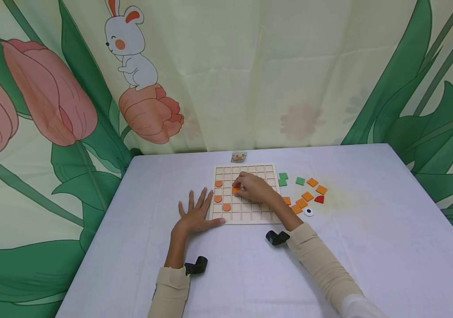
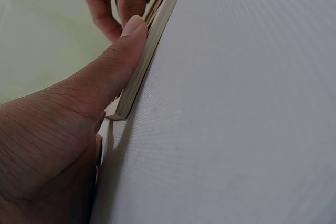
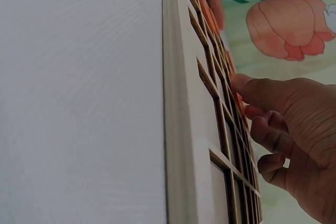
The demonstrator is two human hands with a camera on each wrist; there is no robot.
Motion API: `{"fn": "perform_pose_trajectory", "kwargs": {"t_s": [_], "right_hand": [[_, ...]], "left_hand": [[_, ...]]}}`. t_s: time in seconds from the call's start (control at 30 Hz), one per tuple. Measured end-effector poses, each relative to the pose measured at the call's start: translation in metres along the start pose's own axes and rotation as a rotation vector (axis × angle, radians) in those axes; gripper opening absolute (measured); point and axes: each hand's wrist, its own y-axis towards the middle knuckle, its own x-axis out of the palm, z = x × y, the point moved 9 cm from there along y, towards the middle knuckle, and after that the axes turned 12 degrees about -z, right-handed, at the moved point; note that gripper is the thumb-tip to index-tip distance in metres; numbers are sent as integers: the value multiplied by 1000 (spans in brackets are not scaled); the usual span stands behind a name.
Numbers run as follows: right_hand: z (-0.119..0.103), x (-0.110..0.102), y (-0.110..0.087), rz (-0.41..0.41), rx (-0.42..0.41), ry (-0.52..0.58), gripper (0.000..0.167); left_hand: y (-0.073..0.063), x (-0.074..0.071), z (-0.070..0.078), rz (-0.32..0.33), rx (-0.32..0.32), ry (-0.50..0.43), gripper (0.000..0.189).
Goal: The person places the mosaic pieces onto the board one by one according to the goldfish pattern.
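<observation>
Beige sleeves [image 1: 326, 269] are lying nearest, angling toward the middle from five and seven o'clock. Behind everything, a flower-printed curtain [image 1: 226, 88] is hanging at twelve o'clock. A white-covered desk [image 1: 226, 282] is carrying a pale grid board [image 1: 246, 216], which is lying flat and serving as the centre of this clock.

At eight o'clock the left hand [image 1: 194, 217] is spreading its fingers straight, its thumb resting on the board's near corner. The right hand [image 1: 256, 187] is curving over the grid from four o'clock, thumb and index finger pinching an orange square [image 1: 236, 190] just left of centre; whether that square is sitting fully in its compartment, I cannot tell. A black wrist camera [image 1: 196, 266] is sitting beside each cuff.

At twelve, just past the board, a small patterned packet [image 1: 239, 157] is lying.

Three round orange discs [image 1: 218, 198] are occupying separate compartments at eight, nine and ten o'clock. Outside the grid, green squares [image 1: 300, 181] are lying near two o'clock, and loose orange tiles [image 1: 307, 196] are scattering around three to four. Among the smallest, a red rounded piece [image 1: 319, 199] is lying at three and a white eye disc [image 1: 308, 212] near four.
</observation>
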Motion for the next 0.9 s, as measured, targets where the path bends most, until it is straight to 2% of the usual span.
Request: {"fn": "perform_pose_trajectory", "kwargs": {"t_s": [0.23, 0.43, 0.9], "right_hand": [[1, -9, -8, 11, 42, 33, 23], [12, -17, -17, 10, 108, 55, 23], [41, -41, -54, 47, 124, 58, 26]], "left_hand": [[-2, -1, 2, -1, -4, -6, 106], [0, 0, 0, -8, -8, -9, 108], [-1, -1, 1, 10, -5, -17, 108]]}}
